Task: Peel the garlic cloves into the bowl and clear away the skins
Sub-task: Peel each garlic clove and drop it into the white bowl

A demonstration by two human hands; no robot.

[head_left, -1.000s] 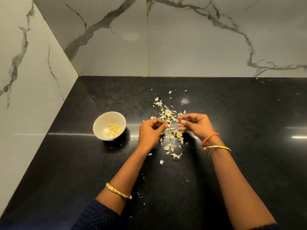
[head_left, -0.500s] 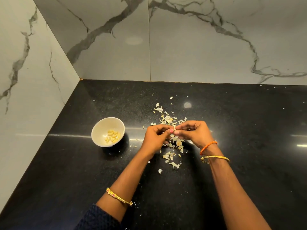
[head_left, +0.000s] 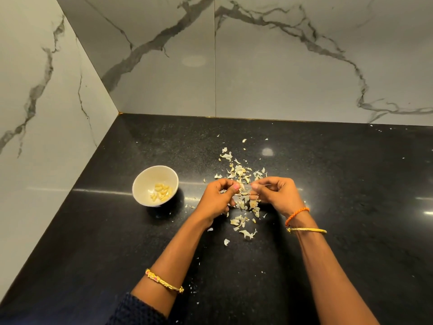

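Garlic work sits on a black stone countertop (head_left: pixel 351 184) that fills the lower frame, backed by two marble-veined wall panels (head_left: pixel 304 66) meeting in the corner at upper left. Two forearms reach in from the bottom edge, and both hands meet over the middle of the counter. One white bowl (head_left: pixel 145 181) stands on the counter to the left of the hands, well apart from them, tilted slightly so its inside shows; a small heap of peeled garlic cloves (head_left: pixel 161 191) lies in its bottom, roughly a dozen, though they overlap too much for an exact count. A scatter of garlic skins (head_left: pixel 241 174) spreads on the counter under and around the hands, from beyond the fingertips back toward the wrists, too many pieces to count, with tiny flecks trailing nearer the elbows. The left hand (head_left: pixel 216 200) has its fingers curled, thumb pressed against the forefinger, pinching something small and pale at the tips. The right hand (head_left: pixel 273 195) is curled the same way, its thumb and forefinger pinching just beside the left thumb. Whether the thing between the fingertips is a clove or only skin I cannot tell. The right wrist carries one orange thread band (head_left: pixel 296 215) and one gold bangle (head_left: pixel 307 230); the left forearm wears one gold bracelet (head_left: pixel 164 281) above a dark knitted sleeve (head_left: pixel 136 310).
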